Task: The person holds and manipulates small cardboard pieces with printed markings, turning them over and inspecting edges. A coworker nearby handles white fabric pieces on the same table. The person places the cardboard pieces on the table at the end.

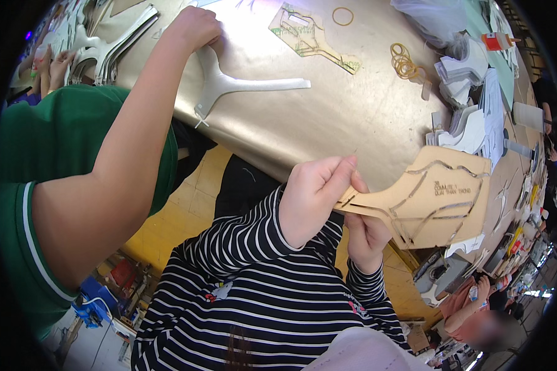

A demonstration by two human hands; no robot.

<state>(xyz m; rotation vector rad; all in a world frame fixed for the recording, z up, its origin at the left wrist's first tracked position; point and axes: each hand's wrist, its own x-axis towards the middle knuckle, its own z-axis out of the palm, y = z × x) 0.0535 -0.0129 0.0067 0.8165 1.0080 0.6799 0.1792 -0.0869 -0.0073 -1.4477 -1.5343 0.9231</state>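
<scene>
Head view: The left hand pinches the narrow neck of a tan slotted template between thumb and bent fingers, while the right hand curls at the neck's lower side; whether it closes on the piece cannot be told, as the template partly hides it. The broad end juts toward 3 o'clock, seemingly unsupported: a hard twist could crack the slender neck, and a slipping pinch could drop the piece off the near edge of the table. Toward 11 o'clock, a co-worker's hand is at the far end of a white forked piece. A second slotted template lies near 12, coiled tan bands toward 1, stacked white pieces at 2 o'clock, which a careless swing might knock.
</scene>
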